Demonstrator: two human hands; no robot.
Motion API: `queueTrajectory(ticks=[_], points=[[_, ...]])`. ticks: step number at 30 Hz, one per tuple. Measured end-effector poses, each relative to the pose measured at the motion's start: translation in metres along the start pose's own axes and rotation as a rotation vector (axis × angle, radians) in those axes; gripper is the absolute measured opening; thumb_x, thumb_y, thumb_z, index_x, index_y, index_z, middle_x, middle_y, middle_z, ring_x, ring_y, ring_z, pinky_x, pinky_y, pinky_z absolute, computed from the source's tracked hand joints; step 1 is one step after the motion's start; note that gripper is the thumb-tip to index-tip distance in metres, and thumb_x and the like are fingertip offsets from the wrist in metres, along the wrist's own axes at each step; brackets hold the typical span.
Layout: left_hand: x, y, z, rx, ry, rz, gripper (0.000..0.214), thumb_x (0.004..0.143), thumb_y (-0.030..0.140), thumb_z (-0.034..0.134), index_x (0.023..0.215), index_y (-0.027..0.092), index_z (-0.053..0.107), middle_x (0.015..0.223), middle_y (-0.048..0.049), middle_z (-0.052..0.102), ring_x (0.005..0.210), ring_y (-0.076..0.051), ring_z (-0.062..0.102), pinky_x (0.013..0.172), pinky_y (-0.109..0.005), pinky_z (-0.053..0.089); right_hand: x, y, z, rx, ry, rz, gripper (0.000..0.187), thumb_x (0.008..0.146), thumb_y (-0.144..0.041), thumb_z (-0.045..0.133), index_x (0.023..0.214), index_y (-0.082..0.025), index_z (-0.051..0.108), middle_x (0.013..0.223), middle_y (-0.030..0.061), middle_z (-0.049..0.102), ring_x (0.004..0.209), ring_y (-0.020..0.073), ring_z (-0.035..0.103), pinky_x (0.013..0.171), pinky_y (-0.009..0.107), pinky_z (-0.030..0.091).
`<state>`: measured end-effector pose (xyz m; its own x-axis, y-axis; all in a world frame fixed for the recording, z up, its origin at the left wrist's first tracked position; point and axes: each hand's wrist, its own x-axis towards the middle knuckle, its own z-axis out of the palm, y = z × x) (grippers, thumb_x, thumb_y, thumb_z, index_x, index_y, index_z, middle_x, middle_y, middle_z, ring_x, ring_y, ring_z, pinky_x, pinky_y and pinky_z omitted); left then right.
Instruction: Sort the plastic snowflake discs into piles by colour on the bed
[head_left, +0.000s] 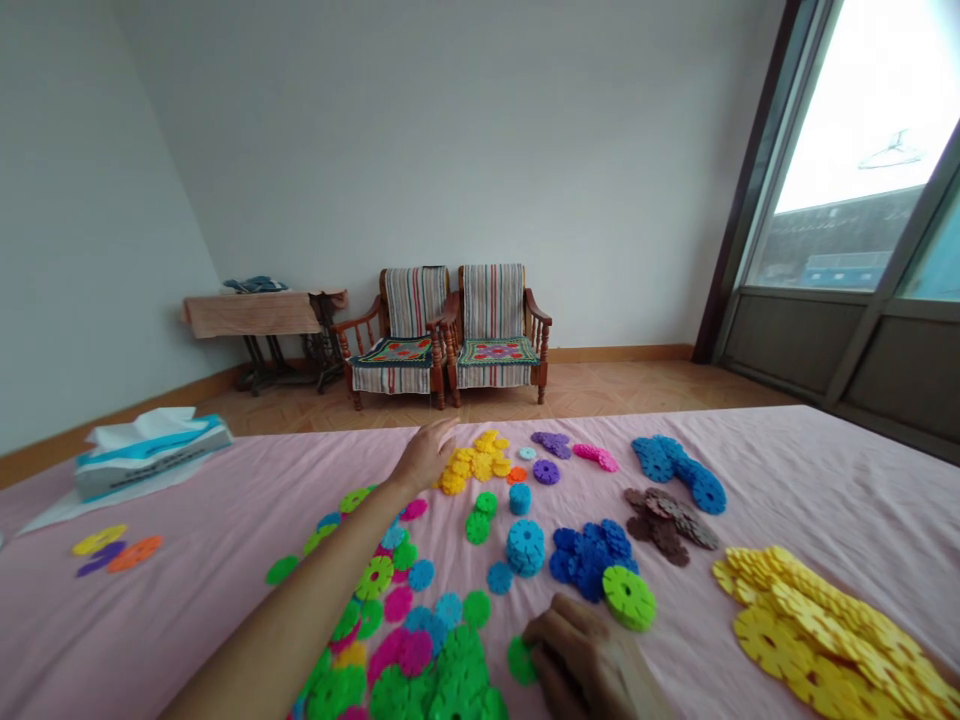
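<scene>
My left hand (426, 455) reaches far across the pink table cover (225, 520), fingers stretched out beside a small pile of yellow discs (474, 462). My right hand (581, 655) rests near the front edge, fingers curled onto a green disc (519, 662). A stack of green discs (628, 597) stands just right of that hand. Mixed green, pink and blue discs (397, 640) lie under my left forearm.
Sorted piles lie around: dark blue (589, 555), brown (667, 520), blue (679, 468), purple (551, 442), pink (596, 456), light blue stack (525, 545), large yellow heap (817, 625). A tissue box (150, 455) sits far left. Two chairs (450, 335) stand by the wall.
</scene>
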<state>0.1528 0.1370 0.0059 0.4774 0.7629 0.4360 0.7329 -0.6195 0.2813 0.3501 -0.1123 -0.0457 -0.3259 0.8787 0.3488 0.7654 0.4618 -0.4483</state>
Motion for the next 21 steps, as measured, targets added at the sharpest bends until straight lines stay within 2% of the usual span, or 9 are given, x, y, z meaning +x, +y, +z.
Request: queueTrajectory(ticks=[3,5,8,10,16,21], points=[[-0.013,-0.003,-0.018,0.048,-0.057,-0.087,0.035,0.084,0.023,0.049,0.115,0.014,0.062,0.109,-0.009,0.068,0.093,-0.019,0.065,0.083,-0.028,0.05,-0.001,0.0,0.001,-0.008,0.006,-0.001,0.015,0.085,-0.013,0.047,0.087,-0.022,0.059,0.081,0.0017,0.062,0.072,0.0131,0.062,0.062,0.021,0.042],[-0.022,-0.002,-0.023,0.087,-0.119,-0.125,0.032,0.078,0.027,0.059,0.107,0.015,0.066,0.099,-0.007,0.071,0.082,-0.018,0.067,0.074,-0.025,0.05,-0.002,0.0,0.002,-0.005,0.029,-0.013,0.016,0.086,-0.013,0.045,0.088,-0.021,0.059,0.082,0.0019,0.062,0.072,0.0132,0.062,0.063,0.021,0.043],[-0.032,0.005,-0.022,0.158,-0.199,-0.156,0.035,0.068,0.035,0.072,0.098,0.017,0.069,0.095,-0.007,0.071,0.085,-0.022,0.066,0.073,-0.026,0.047,-0.003,0.0,0.001,-0.003,0.054,-0.031,0.015,0.087,-0.015,0.045,0.089,-0.021,0.058,0.082,0.0024,0.061,0.073,0.0136,0.061,0.063,0.022,0.043],[-0.036,0.01,-0.018,0.207,-0.233,-0.178,0.035,0.065,0.038,0.074,0.092,0.017,0.069,0.094,-0.0087,0.07,0.089,-0.024,0.064,0.074,-0.027,0.046,-0.003,-0.001,0.001,-0.006,0.044,-0.029,0.014,0.087,-0.015,0.045,0.088,-0.021,0.058,0.08,0.0021,0.061,0.072,0.0134,0.061,0.062,0.022,0.043],[-0.032,0.017,-0.014,0.292,-0.294,-0.256,0.03,0.07,0.042,0.07,0.084,0.016,0.07,0.09,-0.01,0.07,0.089,-0.025,0.064,0.073,-0.027,0.044,-0.002,-0.003,0.001,-0.015,0.052,-0.016,0.015,0.086,-0.013,0.047,0.087,-0.022,0.058,0.081,0.0013,0.062,0.071,0.0127,0.062,0.062,0.021,0.042],[-0.023,0.022,-0.007,0.299,-0.271,-0.301,0.029,0.073,0.04,0.069,0.087,0.016,0.071,0.092,-0.0097,0.07,0.09,-0.024,0.064,0.072,-0.025,0.043,0.0,-0.002,0.0,-0.007,-0.002,0.011,0.014,0.084,-0.013,0.049,0.086,-0.022,0.059,0.082,0.001,0.063,0.072,0.0129,0.063,0.061,0.021,0.042]])
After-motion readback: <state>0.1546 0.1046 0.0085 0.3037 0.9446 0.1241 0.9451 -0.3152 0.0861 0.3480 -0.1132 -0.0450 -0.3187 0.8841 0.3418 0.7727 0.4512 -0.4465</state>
